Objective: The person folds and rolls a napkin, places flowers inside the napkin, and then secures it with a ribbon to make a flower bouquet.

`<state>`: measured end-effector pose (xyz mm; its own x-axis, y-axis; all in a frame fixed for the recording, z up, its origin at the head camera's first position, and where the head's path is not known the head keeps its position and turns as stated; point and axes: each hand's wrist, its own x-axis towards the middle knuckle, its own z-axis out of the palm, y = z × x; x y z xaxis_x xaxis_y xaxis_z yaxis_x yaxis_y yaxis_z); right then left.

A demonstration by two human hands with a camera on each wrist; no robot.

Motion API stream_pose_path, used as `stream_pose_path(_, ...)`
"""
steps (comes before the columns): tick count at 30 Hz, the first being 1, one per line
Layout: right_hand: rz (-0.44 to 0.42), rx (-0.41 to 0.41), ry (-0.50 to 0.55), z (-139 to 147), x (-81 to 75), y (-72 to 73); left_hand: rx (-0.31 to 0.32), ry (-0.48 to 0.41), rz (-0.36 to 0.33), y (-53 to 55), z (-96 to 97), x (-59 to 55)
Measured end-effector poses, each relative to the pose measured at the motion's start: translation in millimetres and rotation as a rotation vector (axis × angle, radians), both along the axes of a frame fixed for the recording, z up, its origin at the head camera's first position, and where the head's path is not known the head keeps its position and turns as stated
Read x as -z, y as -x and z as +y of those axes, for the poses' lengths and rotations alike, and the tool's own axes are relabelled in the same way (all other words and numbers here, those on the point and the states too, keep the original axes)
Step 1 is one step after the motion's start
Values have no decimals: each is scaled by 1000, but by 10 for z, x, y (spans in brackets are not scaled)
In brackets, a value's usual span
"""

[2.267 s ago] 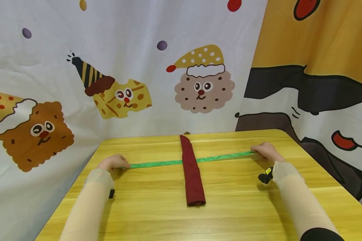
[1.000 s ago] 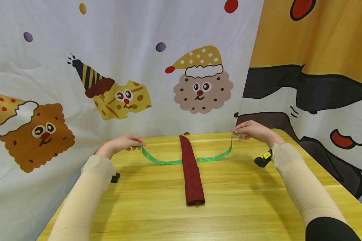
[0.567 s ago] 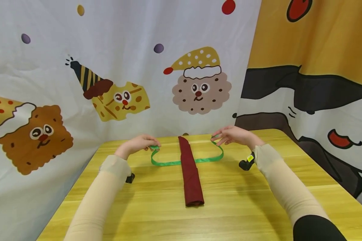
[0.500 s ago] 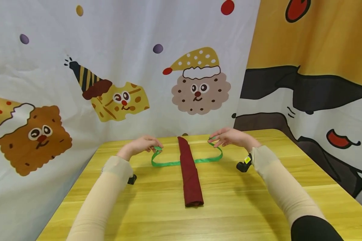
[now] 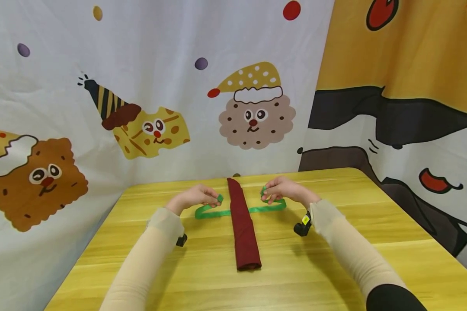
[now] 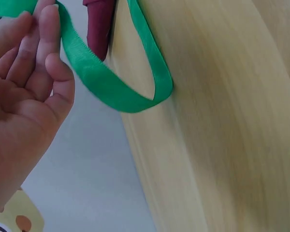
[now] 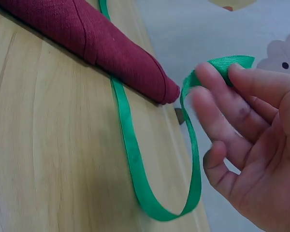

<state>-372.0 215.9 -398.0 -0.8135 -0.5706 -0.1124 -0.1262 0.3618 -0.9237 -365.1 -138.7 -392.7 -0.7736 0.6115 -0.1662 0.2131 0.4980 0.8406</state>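
Maroon rolled cloth (image 5: 245, 235) lies lengthwise on the wood-grain table (image 5: 295, 280), green ribbon (image 5: 264, 209) running crosswise beneath it and curving back in a loop on each side. Left hand (image 5: 196, 198), raised just left of the cloth, has one ribbon end pinched narrow between thumb and fingers. Right hand (image 5: 285, 190), raised just right of the cloth, pinches the other end likewise, little finger bent clear of it.
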Motion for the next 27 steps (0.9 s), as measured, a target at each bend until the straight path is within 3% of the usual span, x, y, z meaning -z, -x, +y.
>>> stream_pose_path(4, 53, 33, -28, -81, -4, 5, -50, -41, -1, 21, 67, 20)
stream_pose_path(9, 102, 80, -65, -205, 3, 1, -131, -61, 46, 33, 158, 65)
stream_pose_path(13, 123, 28, -58, -316, 51, -2, -185, -59, 63, 21, 221, 97)
stream_pose_path(17, 125, -32, -19, -426, 136, -9, -179, -58, 89, -16, 274, 111)
stream_pose_path(21, 103, -29, 9, -497, 205, -28, -156, -79, 111, -76, 334, 86)
stream_pose_path(27, 135, 10, 6, -557, 182, -92, -237, -140, 143, -174, 372, 78)
